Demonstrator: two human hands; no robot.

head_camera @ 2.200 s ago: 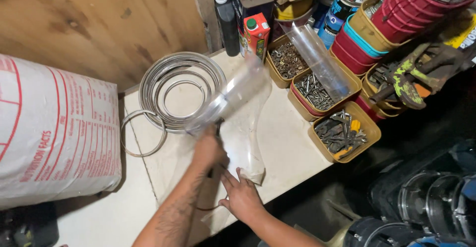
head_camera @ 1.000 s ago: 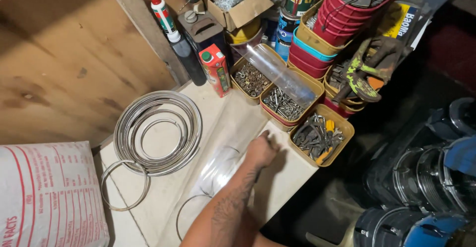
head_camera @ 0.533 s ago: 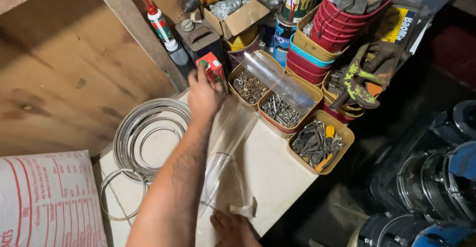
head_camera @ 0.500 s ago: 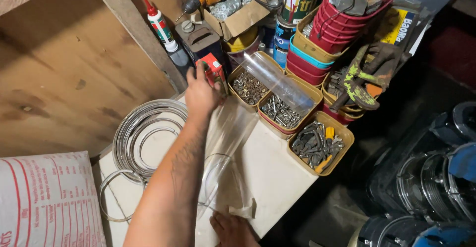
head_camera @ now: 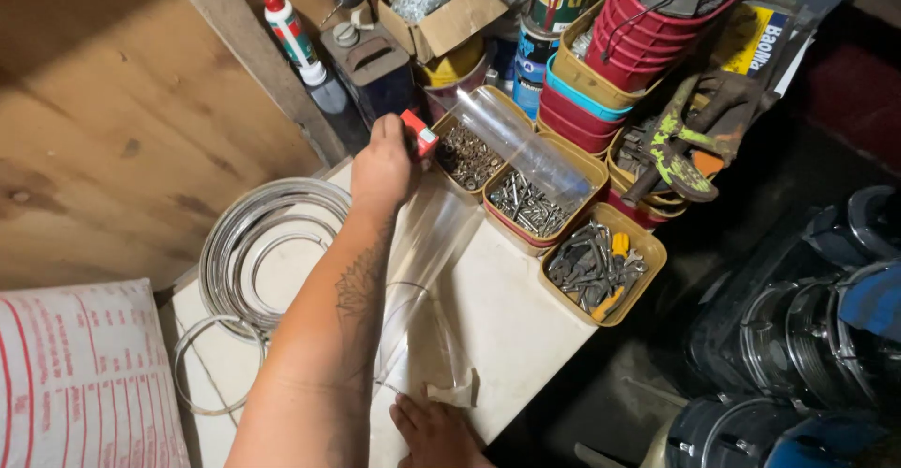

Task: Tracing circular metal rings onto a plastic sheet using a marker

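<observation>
Red small carton (head_camera: 419, 134) gripped by outstretched left hand (head_camera: 383, 160); right hand (head_camera: 434, 430) flat on clear sheet (head_camera: 424, 271)

I am wearing no sleeves or gloves: my left arm (head_camera: 319, 337) is showing a dark tattoo (head_camera: 355, 285) on the forearm, and both hands are staying bare.
</observation>
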